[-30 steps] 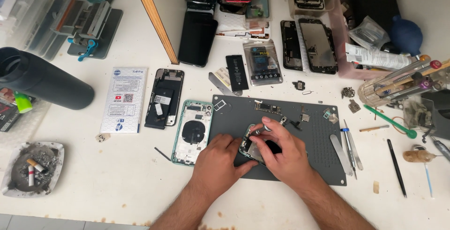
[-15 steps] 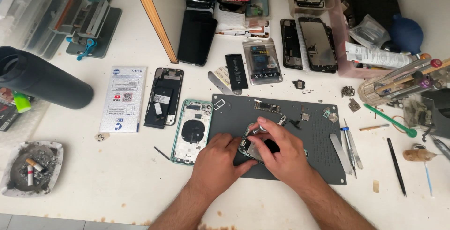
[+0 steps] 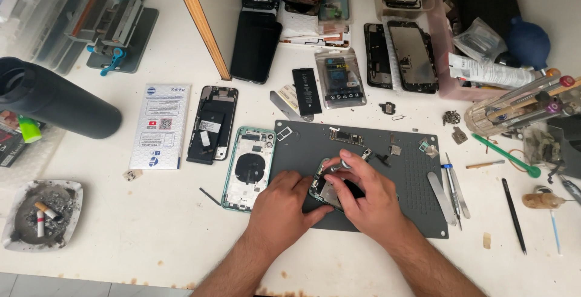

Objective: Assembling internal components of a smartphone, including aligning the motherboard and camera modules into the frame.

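My left hand [image 3: 283, 203] and my right hand [image 3: 366, 195] meet over a small phone part with a green edge [image 3: 322, 187], which lies on the dark grey work mat [image 3: 411, 176]. Both hands pinch it; the fingers hide most of it. A slim metal tool tip [image 3: 344, 164] shows above my right fingers. Just left of the mat lies an opened green phone housing [image 3: 249, 167] with a round black coil. Small loose parts [image 3: 346, 136] are scattered on the mat's far half.
An opened black phone [image 3: 212, 123] and a white leaflet [image 3: 160, 125] lie to the left. A battery [image 3: 307, 91], phone screens [image 3: 413, 55], tweezers [image 3: 452, 182], a tool holder [image 3: 520, 104], a black cylinder [image 3: 54, 97], an ashtray [image 3: 41, 213] and a wooden strip [image 3: 200, 22] crowd the white table.
Both hands stay on the small part on the mat; only the fingers have shifted slightly.
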